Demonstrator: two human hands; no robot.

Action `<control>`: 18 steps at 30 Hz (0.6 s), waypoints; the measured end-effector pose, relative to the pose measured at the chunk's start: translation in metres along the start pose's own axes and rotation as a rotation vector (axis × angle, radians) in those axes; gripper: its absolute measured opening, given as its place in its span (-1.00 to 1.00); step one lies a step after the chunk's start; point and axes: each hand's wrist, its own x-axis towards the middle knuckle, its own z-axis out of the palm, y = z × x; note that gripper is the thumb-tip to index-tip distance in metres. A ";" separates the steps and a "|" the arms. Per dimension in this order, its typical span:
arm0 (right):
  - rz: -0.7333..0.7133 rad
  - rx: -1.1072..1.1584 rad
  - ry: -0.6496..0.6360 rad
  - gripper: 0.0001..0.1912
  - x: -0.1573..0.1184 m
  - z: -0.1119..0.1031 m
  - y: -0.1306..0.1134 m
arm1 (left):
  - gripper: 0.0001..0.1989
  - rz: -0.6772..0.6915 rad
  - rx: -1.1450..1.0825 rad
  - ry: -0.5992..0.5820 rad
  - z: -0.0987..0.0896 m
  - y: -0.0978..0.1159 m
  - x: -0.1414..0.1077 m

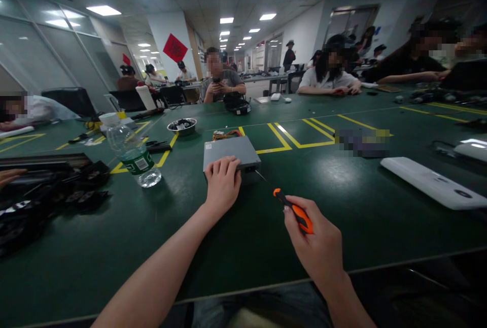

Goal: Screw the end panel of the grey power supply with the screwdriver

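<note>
A grey metal computer power supply (247,151) lies on the green table, with a bundle of coloured cables (227,135) at its far side. My left hand (222,186) presses on its near top edge, fingers together and bent over the casing. In my right hand (319,234) is a screwdriver (302,219) with an orange and black handle, gripped by thumb and fingers. Its thin shaft points left and away, the tip close to the supply's right near corner. Whether the tip touches the casing I cannot tell. A dark socket shows on the near face.
Left of the supply stand a plastic water bottle (139,158) and a metal bowl (182,126) of small parts. Black hardware (57,191) covers the far left. A long white device (426,183) lies at right. Yellow tape marks the table (251,231); several people sit around it.
</note>
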 end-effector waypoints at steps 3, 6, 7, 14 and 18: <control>0.009 -0.019 0.011 -0.78 0.001 0.001 0.005 | -0.68 0.042 -0.013 -0.020 -0.004 0.001 -0.004; -0.004 -0.023 0.003 -0.78 0.001 0.003 0.006 | -0.69 0.079 0.025 -0.065 -0.008 0.005 -0.008; -0.008 -0.025 -0.001 -0.78 0.000 0.003 0.006 | -0.70 0.090 0.043 -0.080 -0.008 0.006 -0.009; -0.012 -0.030 -0.016 -0.78 0.000 0.005 0.006 | -0.62 0.148 0.084 -0.126 -0.010 0.014 -0.013; -0.018 -0.029 -0.016 -0.78 0.000 0.005 0.006 | -0.61 0.146 0.088 -0.130 -0.011 0.015 -0.013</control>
